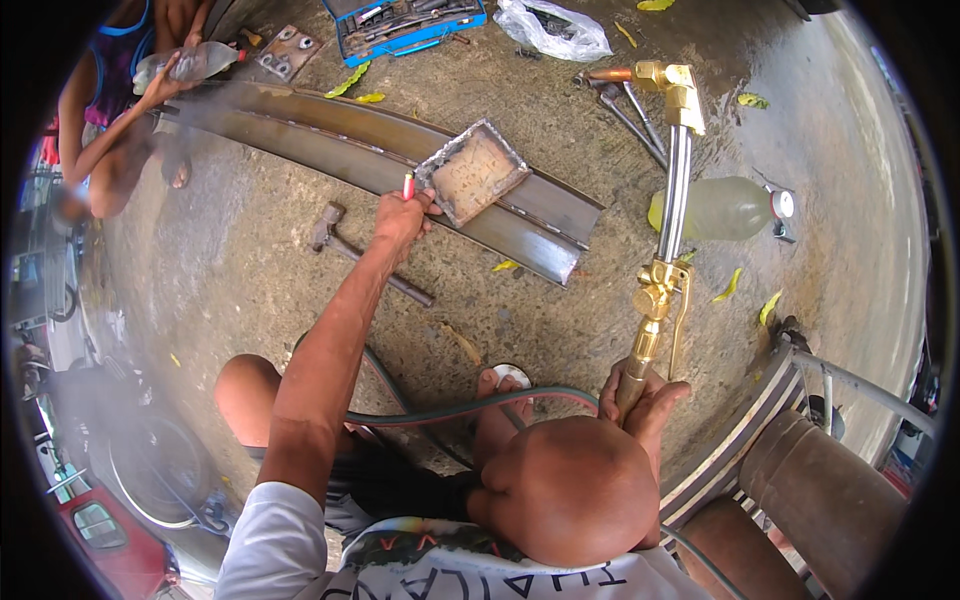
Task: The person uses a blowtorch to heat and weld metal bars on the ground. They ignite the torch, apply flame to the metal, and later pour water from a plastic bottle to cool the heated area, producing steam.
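Note:
My left hand (402, 218) is closed around a small red lighter (409, 185), its pale end pointing up. The fingertips reach the near left corner of a shallow square metal tray (452, 214) with rough grey edges and a tan inside. This tray lies across two long steel beams (540, 247) on the ground. In my right hand (640, 400), low by my knee, is a brass-and-steel cutting torch (676, 170), its head pointing away from me. A hammer (375, 262) lies on the ground just below my left hand.
A hose (470, 408) crosses my lap. Right of the torch lies a large bottle of cloudy liquid (725, 208); tongs (630, 115) rest beyond. A blue toolbox (405, 28) and a plastic bag (553, 30) are at the back. Far left, another person's hand holds a clear bottle (200, 62).

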A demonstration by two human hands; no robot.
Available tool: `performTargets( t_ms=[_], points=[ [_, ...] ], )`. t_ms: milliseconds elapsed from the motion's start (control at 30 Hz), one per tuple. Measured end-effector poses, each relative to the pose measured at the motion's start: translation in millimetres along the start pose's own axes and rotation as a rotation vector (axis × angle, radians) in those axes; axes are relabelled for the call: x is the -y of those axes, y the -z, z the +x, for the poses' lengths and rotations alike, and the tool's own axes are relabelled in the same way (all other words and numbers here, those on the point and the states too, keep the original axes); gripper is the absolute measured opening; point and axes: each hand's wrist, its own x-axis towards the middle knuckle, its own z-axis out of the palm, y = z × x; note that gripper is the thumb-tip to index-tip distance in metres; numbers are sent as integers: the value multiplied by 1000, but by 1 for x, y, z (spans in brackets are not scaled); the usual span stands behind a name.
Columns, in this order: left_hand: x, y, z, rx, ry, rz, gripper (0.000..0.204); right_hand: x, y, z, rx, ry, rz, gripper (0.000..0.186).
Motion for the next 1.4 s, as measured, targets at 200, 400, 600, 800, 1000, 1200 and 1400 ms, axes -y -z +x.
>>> performTargets(
  t_ms=[200, 400, 600, 800, 1000, 1200, 1400],
  points=[
    [-6, -3, 1, 11, 19, -44, 21, -3, 1, 6, -8, 9, 17, 104],
    [-4, -1, 4, 40, 28, -71, 20, -7, 1, 8, 18, 18, -3, 104],
    [-4, -6, 4, 43, 5, -128, 17, -7, -3, 6, 2, -1, -1, 105],
    [3, -9, 6, 26, -42, -218, 16, -12, -2, 7, 28, -9, 17, 106],
    [6, -8, 8, 27, -49, -222, 15, -15, -1, 8, 11, -34, 46, 106],
    [7, -11, 9, -5, -81, -139, 16, -14, -4, 6, 4, -44, 64, 104],
    [12, -14, 7, -19, -110, -157, 16, -8, -11, 5, -55, -66, -3, 106]
  ],
)
